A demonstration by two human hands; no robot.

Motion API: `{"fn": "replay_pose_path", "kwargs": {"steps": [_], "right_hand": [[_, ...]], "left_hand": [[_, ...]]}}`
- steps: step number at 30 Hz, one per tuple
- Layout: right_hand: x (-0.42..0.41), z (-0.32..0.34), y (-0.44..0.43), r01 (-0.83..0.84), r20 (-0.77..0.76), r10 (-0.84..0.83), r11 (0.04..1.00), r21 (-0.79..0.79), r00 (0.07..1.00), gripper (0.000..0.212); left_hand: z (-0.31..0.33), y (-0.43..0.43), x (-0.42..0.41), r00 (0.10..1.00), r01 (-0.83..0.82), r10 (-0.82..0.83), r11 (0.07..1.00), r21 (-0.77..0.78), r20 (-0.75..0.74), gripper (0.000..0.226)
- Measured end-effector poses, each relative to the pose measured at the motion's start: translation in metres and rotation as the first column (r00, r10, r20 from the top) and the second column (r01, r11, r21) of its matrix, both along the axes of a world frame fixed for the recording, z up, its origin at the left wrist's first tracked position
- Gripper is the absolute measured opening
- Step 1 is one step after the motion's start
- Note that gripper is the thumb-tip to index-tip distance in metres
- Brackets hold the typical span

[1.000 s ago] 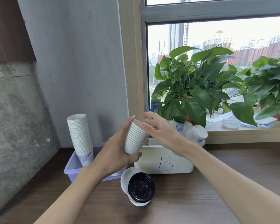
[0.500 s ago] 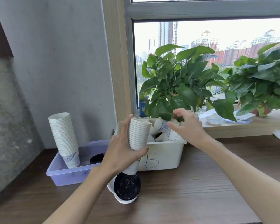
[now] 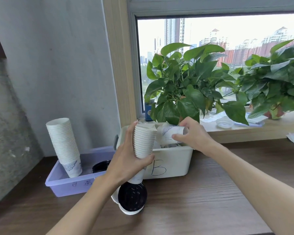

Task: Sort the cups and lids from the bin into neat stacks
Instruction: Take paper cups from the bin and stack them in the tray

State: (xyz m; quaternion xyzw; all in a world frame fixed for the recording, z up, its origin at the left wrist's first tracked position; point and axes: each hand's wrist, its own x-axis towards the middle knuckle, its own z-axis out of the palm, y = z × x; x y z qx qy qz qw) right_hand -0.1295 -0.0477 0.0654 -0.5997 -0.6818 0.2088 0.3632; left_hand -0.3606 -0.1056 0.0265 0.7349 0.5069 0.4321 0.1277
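Left hand (image 3: 126, 164) grips cup stack (image 3: 143, 141) in front of bin (image 3: 173, 160) at surface's back edge. Right hand (image 3: 194, 135) pinches sideways cup (image 3: 170, 134) over bin. Risk: cup enters stack crooked and jams, or pinch crushes it.

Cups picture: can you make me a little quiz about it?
1. True or false: the tall stack of white paper cups stands in the purple plastic tray.
2. The right hand grips: A) a black lid, B) a blue-patterned white paper cup, C) a leaf?
3. Fill in: the left hand holds a short stack of white paper cups; the white plastic bin behind it bears the letter ___.
Key: 1 true; 2 B; 3 B.
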Motion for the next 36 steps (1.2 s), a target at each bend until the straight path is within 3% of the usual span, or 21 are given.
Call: {"fn": "replay_pose_path", "kwargs": {"steps": [4,9,14,19,24,29,36], "right_hand": [[-0.005,-0.004,0.001,-0.021,0.066,0.024,0.998,-0.054,0.998,0.048],[-0.008,-0.003,0.002,-0.027,0.112,0.027,1.0,-0.001,0.993,0.046],[-0.01,-0.011,0.0,0.015,-0.119,-0.003,0.995,0.102,0.993,0.047],[-0.018,-0.011,-0.001,-0.022,-0.432,0.077,0.991,0.131,0.898,0.066],[-0.03,-0.002,-0.009,-0.109,-0.417,0.171,0.98,0.168,0.893,0.093],[-0.033,0.002,-0.011,-0.143,-0.357,0.196,0.975,0.17,0.913,0.083],[-0.031,0.009,-0.008,-0.115,-0.587,0.235,0.965,0.235,0.774,0.075]], "left_hand": [[0.001,0.0,-0.002,1.0,0.013,-0.012,1.0,-0.022,0.027,0.099],[0.003,0.001,-0.003,0.999,0.021,-0.02,0.999,-0.029,0.044,0.098],[0.005,0.002,-0.003,0.997,0.01,-0.008,0.999,-0.033,0.077,0.098],[0.005,0.005,-0.003,0.998,0.021,-0.018,0.999,-0.032,0.066,0.099],[0.009,0.002,0.0,0.999,0.045,-0.045,0.998,-0.043,0.0,0.098],[0.011,0.001,-0.001,0.998,0.055,-0.058,0.996,-0.069,-0.036,0.098],[0.012,-0.001,-0.001,0.996,0.069,-0.073,0.995,-0.072,-0.05,0.101]]}}
